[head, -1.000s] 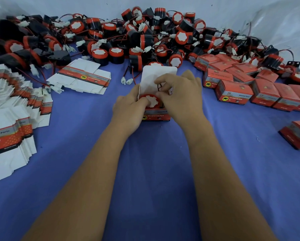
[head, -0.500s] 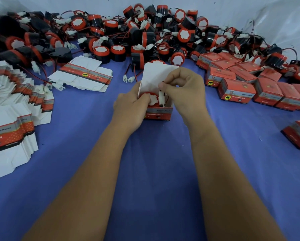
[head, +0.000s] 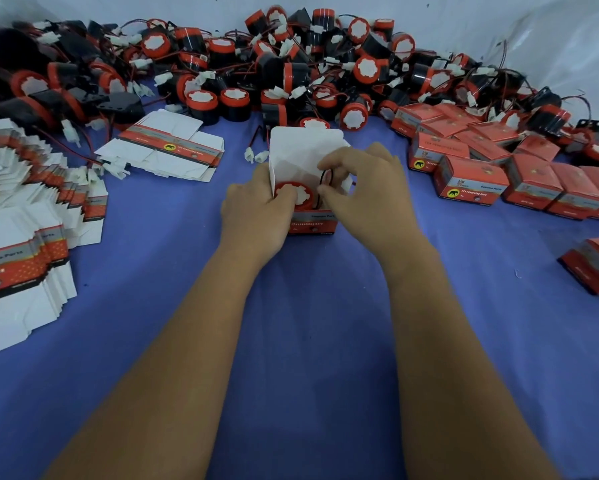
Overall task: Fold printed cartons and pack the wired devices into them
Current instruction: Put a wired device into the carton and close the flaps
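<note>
My left hand (head: 256, 213) grips the left wall of the open carton (head: 312, 221), which stands at the middle of the bench (head: 308, 341) with its white lid flap (head: 305, 147) upright. The wired device (head: 293, 195) sits inside, red face up. My right hand (head: 367, 192) pinches the black wire loop (head: 326, 176) at the carton's right side, fingers curled narrow. To do this well, I judge I should coil the wire down beside the device so nothing snags when the flap closes. Going left to right: flat cartons (head: 31, 237) fan out at the left, loose devices (head: 291, 64) heap along the far edge, packed cartons (head: 471, 181) line the right. The bench wears blue cloth; pale sheeting (head: 551, 36) backs it.
</note>
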`<action>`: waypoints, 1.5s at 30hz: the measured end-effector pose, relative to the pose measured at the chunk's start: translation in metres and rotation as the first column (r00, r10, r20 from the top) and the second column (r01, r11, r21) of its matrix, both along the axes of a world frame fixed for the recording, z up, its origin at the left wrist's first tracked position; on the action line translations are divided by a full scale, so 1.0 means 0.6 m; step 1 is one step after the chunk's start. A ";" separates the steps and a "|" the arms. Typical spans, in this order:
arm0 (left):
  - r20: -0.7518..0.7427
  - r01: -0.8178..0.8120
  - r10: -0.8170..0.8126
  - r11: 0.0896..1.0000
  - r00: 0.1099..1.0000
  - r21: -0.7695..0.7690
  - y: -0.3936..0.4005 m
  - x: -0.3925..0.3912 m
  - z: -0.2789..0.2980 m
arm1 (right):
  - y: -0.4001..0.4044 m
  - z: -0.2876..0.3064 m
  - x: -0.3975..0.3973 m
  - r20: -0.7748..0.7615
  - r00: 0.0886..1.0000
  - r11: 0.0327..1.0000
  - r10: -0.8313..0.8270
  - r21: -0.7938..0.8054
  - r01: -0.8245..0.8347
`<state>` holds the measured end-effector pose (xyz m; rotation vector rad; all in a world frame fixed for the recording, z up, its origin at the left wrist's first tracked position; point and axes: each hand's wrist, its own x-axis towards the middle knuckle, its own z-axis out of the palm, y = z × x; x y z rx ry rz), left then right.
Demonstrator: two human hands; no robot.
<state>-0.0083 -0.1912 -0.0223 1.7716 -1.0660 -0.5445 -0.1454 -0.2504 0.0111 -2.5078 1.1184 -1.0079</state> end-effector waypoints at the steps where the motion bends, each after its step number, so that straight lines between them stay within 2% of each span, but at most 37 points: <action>1: -0.011 -0.008 0.008 1.000 1.000 -0.009 0.000 0.001 0.000 | 0.002 -0.001 0.002 -0.013 1.000 1.000 0.018 -0.015 -0.018; 5: -0.080 -0.021 0.015 0.997 0.997 -0.074 0.000 0.005 -0.004 | 0.008 -0.004 0.009 0.015 0.996 0.996 0.091 -0.014 -0.091; 8: -0.140 -0.032 0.014 0.991 0.990 -0.128 0.001 0.005 -0.001 | 0.016 -0.007 0.010 0.260 0.963 0.988 0.075 0.112 -0.107; 10: -0.215 -0.046 0.014 0.988 0.976 -0.148 0.002 0.005 0.003 | 0.019 -0.009 0.012 0.458 0.889 0.953 0.014 0.264 -0.151; 12: -0.281 -0.053 0.006 0.986 0.960 -0.159 0.004 0.004 0.008 | 0.017 -0.011 0.014 0.551 0.834 0.922 -0.024 0.334 -0.194; 17: -0.307 -0.029 -0.032 0.981 0.951 -0.193 0.004 0.003 0.009 | 0.017 -0.022 0.029 0.545 0.839 0.882 0.007 0.391 -0.261; 21: -0.311 -0.021 -0.042 0.980 0.949 -0.196 0.000 0.007 0.007 | 0.017 -0.029 0.043 0.469 0.883 0.891 0.020 0.392 -0.228; 26: -0.272 -0.032 -0.018 0.983 0.962 -0.181 -0.007 0.012 0.002 | 0.023 -0.030 0.048 0.467 0.884 0.904 0.008 0.374 -0.205; 30: -0.238 -0.040 0.000 0.986 0.971 -0.164 -0.009 0.015 0.002 | 0.017 -0.032 0.042 0.592 0.798 0.878 -0.117 0.437 -0.195; 34: -0.208 -0.025 -0.013 0.983 0.978 -0.180 -0.008 0.014 0.000 | 0.008 -0.041 0.040 0.566 0.788 0.832 -0.242 0.538 -0.131; 40: -0.176 0.038 -0.071 0.982 0.982 -0.186 -0.008 0.018 -0.001 | 0.008 -0.043 0.047 0.503 0.849 0.788 -0.158 0.583 -0.199; 45: -0.171 0.076 -0.104 0.983 0.980 -0.165 -0.009 0.021 -0.003 | 0.012 -0.043 0.053 0.531 0.833 0.748 -0.154 0.614 -0.253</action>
